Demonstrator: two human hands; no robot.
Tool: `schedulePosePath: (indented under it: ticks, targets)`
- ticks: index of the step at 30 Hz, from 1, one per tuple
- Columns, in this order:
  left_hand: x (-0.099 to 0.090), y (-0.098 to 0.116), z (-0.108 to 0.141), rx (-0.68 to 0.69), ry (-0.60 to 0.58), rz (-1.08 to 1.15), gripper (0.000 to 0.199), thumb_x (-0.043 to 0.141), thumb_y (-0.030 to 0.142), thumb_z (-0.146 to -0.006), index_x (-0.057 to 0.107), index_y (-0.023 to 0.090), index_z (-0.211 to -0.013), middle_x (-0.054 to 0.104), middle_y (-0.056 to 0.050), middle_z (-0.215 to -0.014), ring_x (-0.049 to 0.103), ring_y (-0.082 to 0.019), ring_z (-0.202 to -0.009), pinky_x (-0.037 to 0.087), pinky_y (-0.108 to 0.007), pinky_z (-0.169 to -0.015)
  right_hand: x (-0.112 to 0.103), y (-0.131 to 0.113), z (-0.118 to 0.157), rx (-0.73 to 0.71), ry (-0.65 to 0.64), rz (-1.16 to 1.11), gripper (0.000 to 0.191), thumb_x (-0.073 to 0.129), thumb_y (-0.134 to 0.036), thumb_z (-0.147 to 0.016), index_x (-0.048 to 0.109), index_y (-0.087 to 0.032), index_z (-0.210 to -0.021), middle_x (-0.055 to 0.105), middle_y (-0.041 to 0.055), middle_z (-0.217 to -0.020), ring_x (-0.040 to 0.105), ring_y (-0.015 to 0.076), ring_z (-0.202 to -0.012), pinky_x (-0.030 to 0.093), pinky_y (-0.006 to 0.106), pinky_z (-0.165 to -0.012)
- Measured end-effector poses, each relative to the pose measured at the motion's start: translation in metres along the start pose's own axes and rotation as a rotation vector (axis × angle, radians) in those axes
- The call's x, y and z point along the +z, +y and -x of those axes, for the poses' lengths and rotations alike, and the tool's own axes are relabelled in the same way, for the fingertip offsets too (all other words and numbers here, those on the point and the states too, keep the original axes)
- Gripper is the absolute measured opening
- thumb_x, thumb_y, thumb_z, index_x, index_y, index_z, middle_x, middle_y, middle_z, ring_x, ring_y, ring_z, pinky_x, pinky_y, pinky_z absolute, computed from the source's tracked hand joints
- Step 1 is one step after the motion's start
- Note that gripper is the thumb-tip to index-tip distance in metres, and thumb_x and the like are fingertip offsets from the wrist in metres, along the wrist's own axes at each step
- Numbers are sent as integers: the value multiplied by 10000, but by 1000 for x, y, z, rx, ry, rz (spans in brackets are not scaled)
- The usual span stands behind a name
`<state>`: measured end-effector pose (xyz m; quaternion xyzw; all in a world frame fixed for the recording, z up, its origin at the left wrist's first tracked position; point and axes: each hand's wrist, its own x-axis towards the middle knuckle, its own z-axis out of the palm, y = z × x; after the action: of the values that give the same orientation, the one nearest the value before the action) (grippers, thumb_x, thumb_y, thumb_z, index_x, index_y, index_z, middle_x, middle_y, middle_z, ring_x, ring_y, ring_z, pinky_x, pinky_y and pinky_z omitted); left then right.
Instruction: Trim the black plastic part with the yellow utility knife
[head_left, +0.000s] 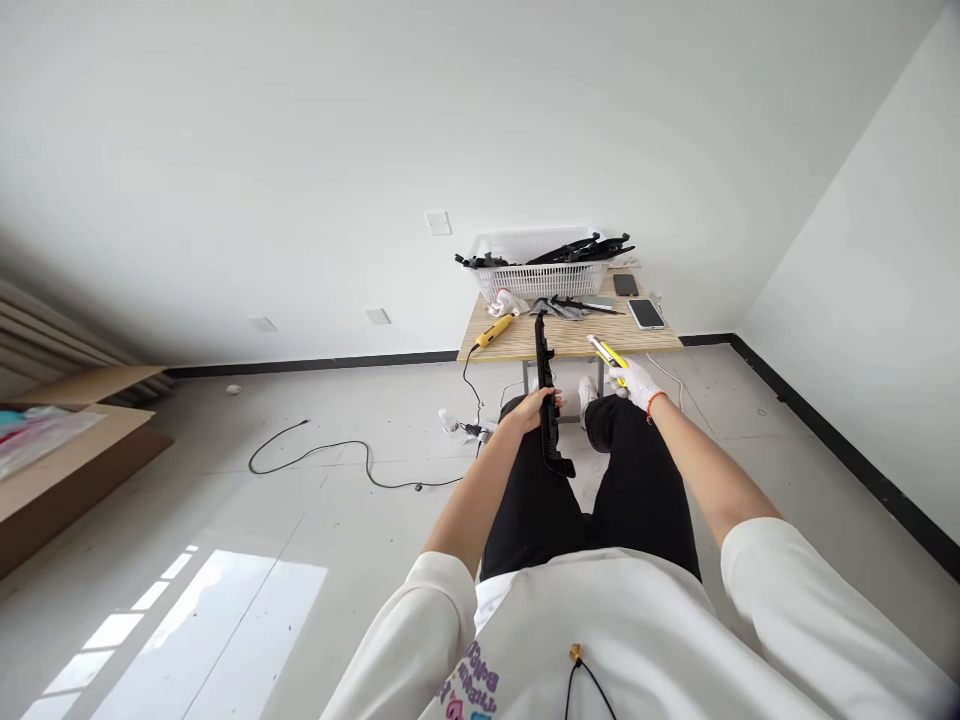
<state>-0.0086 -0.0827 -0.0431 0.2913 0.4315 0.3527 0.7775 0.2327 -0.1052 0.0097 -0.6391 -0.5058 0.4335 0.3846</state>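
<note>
Black plastic strip [550, 435] stands near upright in a seated person's bare left hand [538, 408], fingers wrapped around its middle, its upper end overlapping the front edge of a wood-grain table [525, 346] and its lower end over the lap, between the thighs. The white-gloved right hand [634, 385] is closed around a yellow-and-white cutter [609, 353], whose far end leans up and left across the same table edge; whether it touches the tabletop cannot be told. Strip and cutter are apart, with a gap between them in front of the table.

Along the rear of the table, a white basket [555, 281] sits close to the wall [315, 170], black parts [577, 250] jutting past its rim on both sides. Just in front of it lie a white cloth [508, 303] and a grey cloth [555, 310]. A yellow corded tool [495, 331] rests near the table's left front corner, its lead dropping over the edge. To the right, a white-edged phone [646, 314] lies near the side edge, a smaller dark device [625, 285] behind it.

Widest room lies to the left, where pale floor [337, 560] stretches past a loose black cable [397, 486] to an open cardboard box [82, 465]. On the right, a narrower band of floor runs to the dark skirting [847, 450]. The person's black trousers [645, 480] fill the space before the table.
</note>
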Motion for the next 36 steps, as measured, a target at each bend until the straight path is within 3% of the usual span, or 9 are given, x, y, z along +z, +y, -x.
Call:
schedulePosePath:
  ticks: [3,7,13,17,21,23,27,31,36]
  targets:
    - [-6,-2,-1,16,-20,-25,316,592,331,-933,579,152,-1192,618,-88,-1166,638,-204,-969,564,-398,-813,10,13,21,10,-155,-106,137,599,-316,-760,535,-197,-780,457,-29,-544,341,86,-399,323,208,-372]
    - [-14,-6,-6,53,1,-33,306,595,328,-931,585,148,-1179,623,-85,-1150,640,-199,-954,565,-389,-803,17,26,42,0,-270,-207,151,591,-321,-717,488,-214,-688,417,-35,-522,327,88,-414,293,211,-385]
    - [-14,-21,-16,152,129,-36,228,635,314,-907,622,114,-1016,658,-52,-915,655,-145,-773,550,-280,-669,17,25,24,0,-289,-302,272,618,-297,-661,579,-213,-917,472,-50,-576,332,82,-431,251,214,-401]
    - [-16,-27,-16,232,193,-44,320,708,410,-834,631,113,-924,654,-52,-770,667,-134,-673,519,-242,-621,27,29,10,69,-441,-317,370,686,-259,-610,630,-170,-964,504,-45,-551,361,81,-423,242,222,-394]
    - [-20,-26,-10,300,229,-81,435,752,503,-751,611,134,-932,657,-37,-753,657,-138,-604,513,-266,-589,36,31,-2,84,-475,-374,477,670,-241,-661,626,-154,-1129,513,-54,-559,341,70,-425,230,217,-403]
    - [-21,-24,-7,317,234,-107,434,761,511,-730,585,147,-888,638,-16,-716,643,-139,-580,506,-270,-565,38,32,-7,139,-602,-320,528,670,-220,-677,616,-151,-1197,522,-50,-574,334,68,-429,225,220,-407]
    - [-20,-18,-7,317,216,-130,374,714,496,-778,514,181,-791,559,37,-649,586,-109,-544,472,-247,-526,38,34,-11,158,-499,-334,547,652,-240,-756,577,-206,-1297,513,-51,-632,348,69,-481,255,215,-441]
    - [-16,-11,-11,271,190,-92,283,666,426,-829,498,199,-826,515,59,-636,554,-96,-548,466,-240,-547,38,35,-14,230,-572,-276,563,680,-235,-740,596,-210,-1296,517,-41,-653,359,76,-493,273,226,-441]
    - [-8,-2,-11,224,63,101,177,576,301,-841,526,195,-973,573,14,-713,577,-135,-649,496,-255,-570,35,34,-19,253,-386,-395,571,664,-239,-752,572,-231,-1315,520,-41,-647,373,93,-501,278,235,-445]
